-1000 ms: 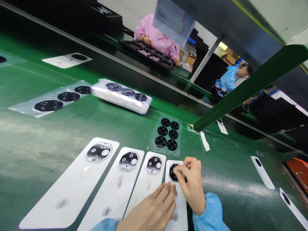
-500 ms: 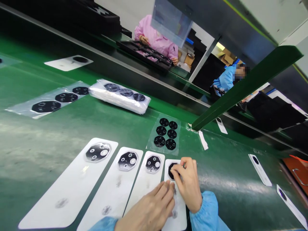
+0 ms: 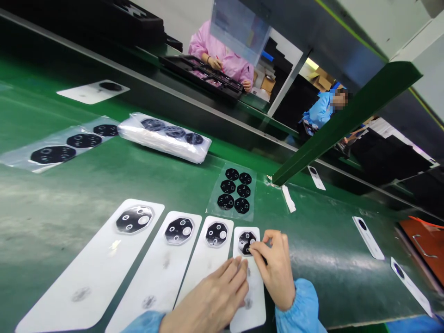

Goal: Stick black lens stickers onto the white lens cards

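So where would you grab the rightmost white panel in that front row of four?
Probably by its right long edge, toward the near end, coming from the right: the panel lies flat, leaving only a thin rim to pinch. The left hand overlaps its left side, while the black octagon sits at the far end, well away from that grip.

The single view comes from a camera worn on the person's head, facing forward and down across the worktop (image 3: 163, 180). The left hand (image 3: 211, 296) and right hand (image 3: 277, 268) enter close by, at the bottom edge, with the white panels (image 3: 93, 268) also in the near foreground. The frame is tilted: the worktop's far edge slopes down toward the right, and the green post (image 3: 343, 125) leans. Beyond, the view reaches a person in pink (image 3: 231, 62) and, farther off, one in blue (image 3: 321, 108).
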### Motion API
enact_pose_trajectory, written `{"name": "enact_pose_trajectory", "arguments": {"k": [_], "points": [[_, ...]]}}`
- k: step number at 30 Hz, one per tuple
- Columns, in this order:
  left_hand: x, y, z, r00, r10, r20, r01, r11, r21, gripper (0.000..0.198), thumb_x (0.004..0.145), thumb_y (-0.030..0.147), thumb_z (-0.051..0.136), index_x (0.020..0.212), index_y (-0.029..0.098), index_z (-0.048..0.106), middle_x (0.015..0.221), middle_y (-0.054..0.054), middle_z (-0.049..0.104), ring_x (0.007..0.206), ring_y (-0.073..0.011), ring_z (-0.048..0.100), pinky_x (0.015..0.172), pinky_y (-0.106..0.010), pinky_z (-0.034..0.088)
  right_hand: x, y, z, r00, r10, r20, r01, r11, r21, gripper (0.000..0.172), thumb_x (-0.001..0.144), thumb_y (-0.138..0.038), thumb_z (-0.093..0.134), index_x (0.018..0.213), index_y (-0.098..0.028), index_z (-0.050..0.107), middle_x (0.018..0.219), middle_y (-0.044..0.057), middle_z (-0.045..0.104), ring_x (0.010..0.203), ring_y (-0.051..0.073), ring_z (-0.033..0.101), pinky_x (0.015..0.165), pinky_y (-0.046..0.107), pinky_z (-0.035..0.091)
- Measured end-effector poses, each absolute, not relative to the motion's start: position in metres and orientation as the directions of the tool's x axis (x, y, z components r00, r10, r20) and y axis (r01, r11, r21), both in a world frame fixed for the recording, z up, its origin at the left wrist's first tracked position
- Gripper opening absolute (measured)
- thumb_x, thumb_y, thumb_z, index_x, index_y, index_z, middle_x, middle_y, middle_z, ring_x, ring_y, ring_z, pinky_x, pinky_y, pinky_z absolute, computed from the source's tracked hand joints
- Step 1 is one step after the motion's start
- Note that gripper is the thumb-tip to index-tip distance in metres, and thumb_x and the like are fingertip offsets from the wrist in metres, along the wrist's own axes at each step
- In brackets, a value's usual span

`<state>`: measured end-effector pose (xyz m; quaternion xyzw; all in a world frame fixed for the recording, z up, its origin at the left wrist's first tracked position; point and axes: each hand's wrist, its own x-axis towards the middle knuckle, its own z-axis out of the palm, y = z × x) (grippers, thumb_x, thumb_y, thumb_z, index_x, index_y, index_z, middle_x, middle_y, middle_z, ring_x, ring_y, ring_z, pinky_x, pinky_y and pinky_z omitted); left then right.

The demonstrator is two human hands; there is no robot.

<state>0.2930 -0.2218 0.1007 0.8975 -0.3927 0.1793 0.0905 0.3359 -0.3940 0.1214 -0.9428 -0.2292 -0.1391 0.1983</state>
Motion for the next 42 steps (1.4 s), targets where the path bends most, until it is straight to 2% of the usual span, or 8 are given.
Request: {"name": "enact_pose_trajectory", "arguments": {"k": [18,20,24,27,30,32,36,42], "points": [[0.294,-0.222,0.106,0.640,-0.683,0.351,-0.731,-0.682,0.005,0.022,0.089,0.025,0.053,0.103,0.010,0.060,0.116,-0.013,0.064,0.107,-0.0249,0.058,0.096,-0.039,0.037,0.335,-0.391,0.122,0.884,0.351,0.310,0.451,-0.815,-0.364,0.016,0.090,-0.014,0.048,0.084,-0.021,0.061,0.090,0.005,0.044,0.083,0.020,0.044,0.073,0.034,0.038],[0.295,-0.223,0.100,0.633,-0.686,0.358,-0.738,-0.675,0.011,0.021,0.088,0.025,0.054,0.102,0.011,0.060,0.116,-0.013,0.064,0.107,-0.0250,0.057,0.097,-0.039,0.035,0.340,-0.394,0.121,0.900,0.315,0.300,0.423,-0.797,-0.431,0.014,0.090,-0.017,0.050,0.083,-0.021,0.061,0.090,0.004,0.044,0.086,0.020,0.045,0.075,0.034,0.038],[0.297,-0.229,0.089,0.618,-0.680,0.395,-0.742,-0.670,0.007,0.023,0.088,0.028,0.056,0.102,0.010,0.059,0.115,-0.012,0.064,0.107,-0.0255,0.056,0.098,-0.040,0.032,0.343,-0.399,0.126,0.952,0.081,0.296,0.265,-0.700,-0.663,0.018,0.091,-0.030,0.047,0.075,-0.021,0.051,0.086,0.002,0.045,0.086,0.019,0.046,0.077,0.032,0.038],[0.299,-0.231,0.090,0.624,-0.682,0.383,-0.749,-0.661,0.044,0.027,0.089,0.033,0.055,0.103,0.010,0.059,0.112,-0.011,0.063,0.106,-0.0240,0.055,0.098,-0.039,0.033,0.334,-0.396,0.133,0.979,0.024,0.200,0.177,-0.578,-0.797,0.030,0.096,-0.036,0.031,0.070,-0.022,0.039,0.072,-0.002,0.040,0.066,0.014,0.042,0.063,0.027,0.037],[0.300,-0.225,0.093,0.615,-0.673,0.410,-0.768,-0.629,0.121,0.034,0.089,0.041,0.054,0.101,0.010,0.059,0.111,-0.010,0.062,0.106,-0.0222,0.054,0.095,-0.035,0.036,0.325,-0.384,0.140,0.990,0.013,0.142,0.128,-0.513,-0.849,0.035,0.097,-0.039,0.028,0.068,-0.023,0.036,0.061,-0.005,0.035,0.053,0.012,0.035,0.052,0.024,0.034],[0.296,-0.215,0.092,0.604,-0.653,0.458,-0.772,-0.621,0.132,0.032,0.090,0.040,0.052,0.101,0.011,0.059,0.109,-0.009,0.062,0.102,-0.0215,0.056,0.093,-0.034,0.038,0.324,-0.373,0.143,0.993,0.042,0.112,0.118,-0.494,-0.861,0.030,0.095,-0.040,0.038,0.071,-0.022,0.043,0.062,-0.005,0.041,0.055,0.011,0.041,0.053,0.023,0.038],[0.284,-0.189,0.085,0.641,-0.533,0.553,-0.674,-0.735,0.072,0.023,0.094,0.022,0.042,0.107,0.010,0.057,0.108,-0.009,0.066,0.101,-0.0208,0.059,0.097,-0.035,0.034,0.336,-0.349,0.145,0.979,0.205,0.008,0.097,-0.425,-0.900,0.013,0.086,-0.033,0.056,0.083,-0.020,0.057,0.079,0.001,0.057,0.068,0.013,0.056,0.063,0.024,0.047],[0.278,-0.172,0.084,0.680,-0.484,0.551,-0.569,-0.822,-0.021,0.031,0.092,0.006,0.031,0.108,0.009,0.057,0.112,-0.010,0.068,0.104,-0.0197,0.062,0.095,-0.034,0.036,0.351,-0.325,0.130,0.953,0.298,0.053,0.203,-0.500,-0.842,0.006,0.084,-0.022,0.055,0.086,-0.019,0.060,0.083,0.002,0.061,0.075,0.015,0.062,0.068,0.026,0.052]]}}
